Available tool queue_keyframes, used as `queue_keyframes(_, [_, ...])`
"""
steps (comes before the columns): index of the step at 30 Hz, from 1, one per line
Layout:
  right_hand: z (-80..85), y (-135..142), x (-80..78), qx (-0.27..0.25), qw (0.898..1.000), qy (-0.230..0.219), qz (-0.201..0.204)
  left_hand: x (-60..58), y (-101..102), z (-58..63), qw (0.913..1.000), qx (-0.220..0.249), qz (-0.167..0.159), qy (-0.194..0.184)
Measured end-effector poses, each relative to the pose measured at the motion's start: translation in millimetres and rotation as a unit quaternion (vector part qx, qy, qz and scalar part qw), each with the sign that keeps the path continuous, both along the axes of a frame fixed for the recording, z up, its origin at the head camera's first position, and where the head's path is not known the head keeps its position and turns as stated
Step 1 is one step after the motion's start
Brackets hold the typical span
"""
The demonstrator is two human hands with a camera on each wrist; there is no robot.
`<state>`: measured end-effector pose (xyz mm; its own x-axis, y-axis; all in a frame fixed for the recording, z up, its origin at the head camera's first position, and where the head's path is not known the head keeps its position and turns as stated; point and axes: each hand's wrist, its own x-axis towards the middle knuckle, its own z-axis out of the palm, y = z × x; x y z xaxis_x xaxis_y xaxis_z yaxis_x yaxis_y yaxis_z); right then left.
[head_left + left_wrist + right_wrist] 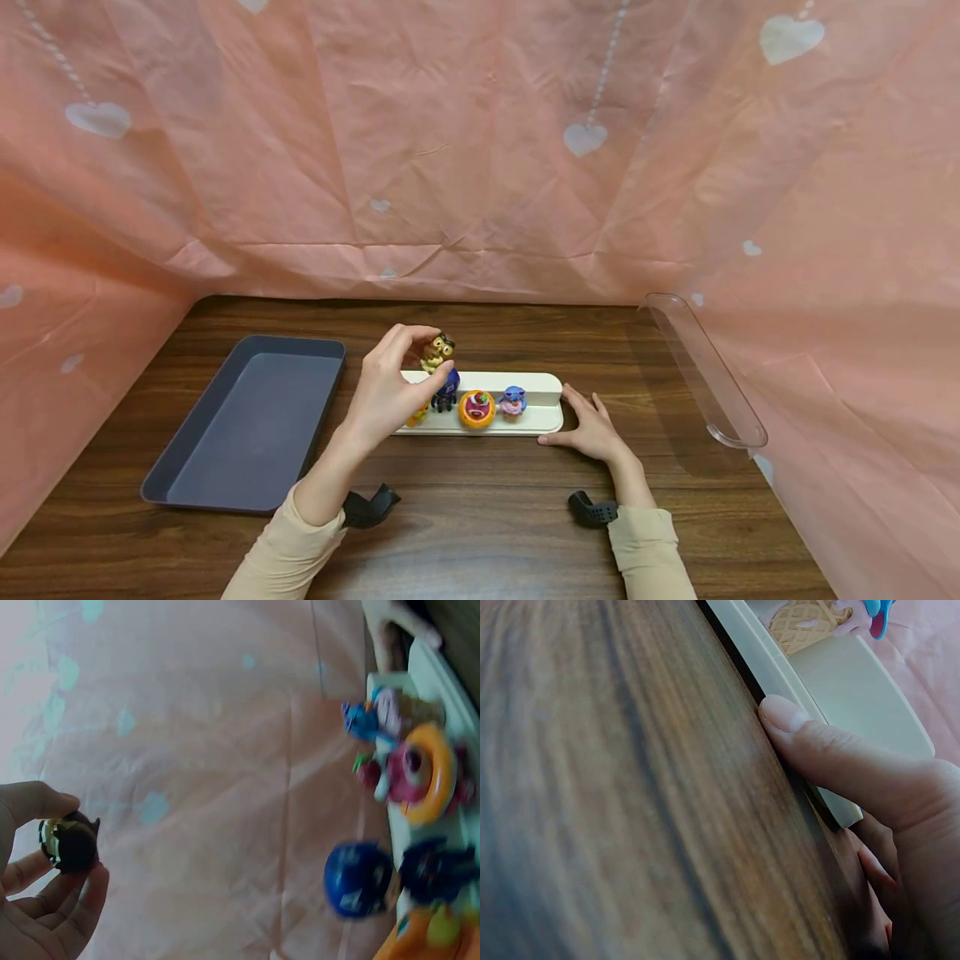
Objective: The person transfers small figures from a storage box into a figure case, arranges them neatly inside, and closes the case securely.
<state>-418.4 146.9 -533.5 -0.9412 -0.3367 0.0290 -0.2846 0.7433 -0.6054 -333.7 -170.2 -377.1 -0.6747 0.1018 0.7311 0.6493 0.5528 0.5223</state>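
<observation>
My left hand (pixel 390 379) pinches a small brown-and-yellow figurine (pixel 437 353) with big round eyes between thumb and fingertips. In the left wrist view, the dark back of this figurine (pixel 73 844) shows, held up off the stand. Below it is a white stepped display stand (pixel 540 384). On the stand's lower step are a dark blue figurine (pixel 446 392), a pink one in an orange ring (pixel 477 409) and a blue one with a pink-topped cone (pixel 513 402). An orange-yellow figurine (pixel 417 414) is partly behind my left hand. My right hand (pixel 596 432) grips the stand's right end, thumb along its front edge.
To the left, a dark grey rectangular tray (pixel 251 433) lies on the brown wooden table (pixel 480 517). A long clear plastic cover (pixel 705 375) stands at the right, near the cloth. Pink cloth with hearts (pixel 480 167) encloses the back and sides.
</observation>
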Motion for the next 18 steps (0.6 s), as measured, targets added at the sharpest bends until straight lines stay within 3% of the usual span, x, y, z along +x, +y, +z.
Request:
queue_keyframes(11, [-1.4,-0.1,-0.6,0.001,1.000,0.013,0.004,-14.3,45.5,-23.8,0.9994,0.007,-0.022,0.025])
queue_keyframes(18, [-0.4,-0.6,-0.3,0.000,1.000,0.017,0.005,-20.1,67.1,-38.1,0.9995,-0.021,-0.011,0.019])
